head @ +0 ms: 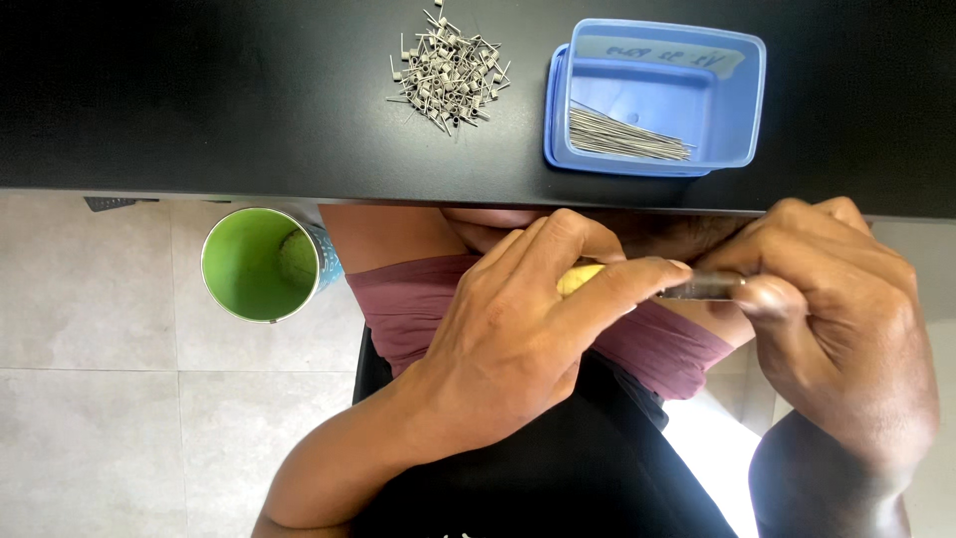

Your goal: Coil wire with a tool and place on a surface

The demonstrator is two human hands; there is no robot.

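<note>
My left hand (518,329) is closed around a tool with a yellow handle (580,279), held over my lap just below the edge of the black table (199,110). The tool's metal shaft (709,287) points right into my right hand (836,309), whose fingers pinch its tip. Whether a wire is in that pinch I cannot tell. On the table lies a pile of small coiled metal wire pieces (450,72). A blue plastic box (652,95) holds several straight thin wires (627,139).
A green cup (261,264) stands on the tiled floor (90,349) at the left, below the table edge. My lap in maroon and black clothing fills the lower middle.
</note>
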